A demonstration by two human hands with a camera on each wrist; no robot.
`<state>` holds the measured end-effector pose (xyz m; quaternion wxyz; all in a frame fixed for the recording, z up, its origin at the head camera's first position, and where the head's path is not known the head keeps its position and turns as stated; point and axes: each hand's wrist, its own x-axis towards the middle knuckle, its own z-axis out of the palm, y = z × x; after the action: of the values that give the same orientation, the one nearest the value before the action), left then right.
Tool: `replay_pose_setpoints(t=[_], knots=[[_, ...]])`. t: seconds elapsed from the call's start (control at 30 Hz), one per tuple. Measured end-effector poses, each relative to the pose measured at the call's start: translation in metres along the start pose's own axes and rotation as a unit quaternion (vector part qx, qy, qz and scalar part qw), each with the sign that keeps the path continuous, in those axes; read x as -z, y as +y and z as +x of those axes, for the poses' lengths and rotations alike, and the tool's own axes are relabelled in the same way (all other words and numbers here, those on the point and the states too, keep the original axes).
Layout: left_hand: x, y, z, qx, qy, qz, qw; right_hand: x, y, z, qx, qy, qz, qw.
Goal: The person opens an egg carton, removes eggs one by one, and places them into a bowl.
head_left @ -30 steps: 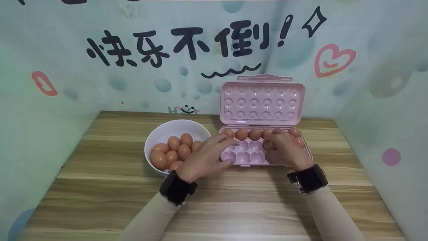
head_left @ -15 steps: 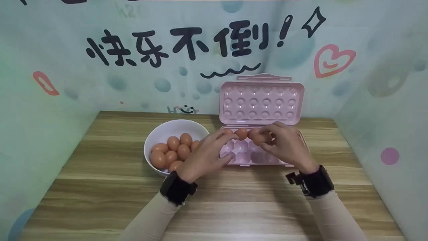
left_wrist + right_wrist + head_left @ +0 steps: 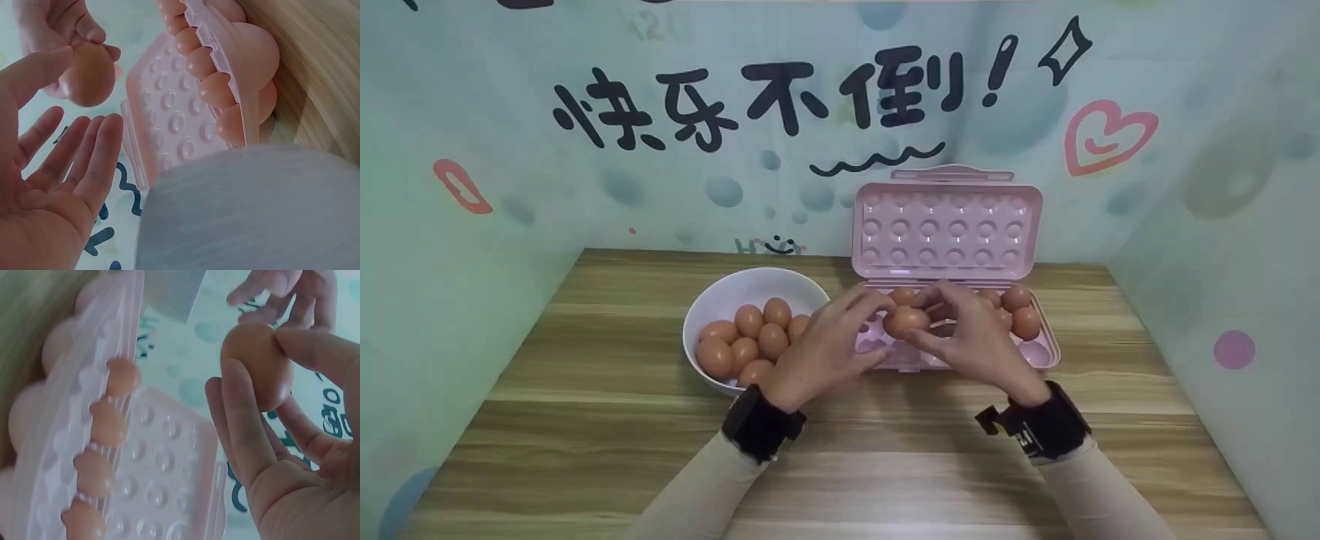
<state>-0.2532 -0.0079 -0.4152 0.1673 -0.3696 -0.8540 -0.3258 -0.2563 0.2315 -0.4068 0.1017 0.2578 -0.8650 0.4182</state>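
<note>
My right hand (image 3: 979,341) pinches a brown egg (image 3: 906,322) between thumb and fingertips, above the left part of a pink egg carton (image 3: 1046,356). My left hand (image 3: 825,349) is held just left of that egg, fingers spread and relaxed. In the left wrist view, its thumb overlaps the egg (image 3: 90,79); whether they touch I cannot tell. The right wrist view shows the egg (image 3: 259,371) gripped by the right fingers. Several eggs (image 3: 1017,297) sit in the carton's back row, partly hidden by my hands, and others stand in the middle row at right.
A white bowl (image 3: 735,289) with several brown eggs (image 3: 750,321) stands to the left, partly behind my left hand. The carton's raised lid (image 3: 949,266) leans near the printed back wall (image 3: 660,195). Wood-grain tabletop (image 3: 870,465) extends in front.
My right hand has carried the egg leftward from the carton's right part to beside my left hand. The left hand has barely moved.
</note>
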Motion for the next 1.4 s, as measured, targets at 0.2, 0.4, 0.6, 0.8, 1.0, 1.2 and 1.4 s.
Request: replay_pose_setpoints(t=[0.2,0.4,0.6,0.8,1.0,1.2,1.4], knots=[[-0.002,0.002,0.001,-0.018,0.008,-0.003,0.9998,-0.006,-0.004,-0.002,-0.013,-0.020,0.045,0.999],[-0.004,0.003,0.002,-0.019,0.012,-0.003,0.9997,-0.010,-0.006,-0.003,-0.008,-0.032,0.088,0.996],[-0.001,0.004,0.003,-0.019,0.003,-0.005,0.9998,-0.008,-0.006,-0.004,-0.002,-0.044,0.094,0.995],[0.016,0.002,0.003,0.003,-0.010,0.010,0.9999,0.004,-0.007,-0.003,0.009,-0.043,0.072,0.996],[0.041,-0.005,0.001,0.046,-0.015,0.012,0.9988,0.017,-0.006,-0.003,0.004,-0.019,0.055,0.998],[0.061,-0.013,-0.003,0.067,-0.014,0.016,0.9975,0.022,-0.004,-0.001,-0.012,-0.017,0.033,0.999],[0.075,-0.020,0.000,0.051,-0.070,0.028,0.9959,0.024,-0.003,0.001,-0.006,-0.015,0.015,1.000]])
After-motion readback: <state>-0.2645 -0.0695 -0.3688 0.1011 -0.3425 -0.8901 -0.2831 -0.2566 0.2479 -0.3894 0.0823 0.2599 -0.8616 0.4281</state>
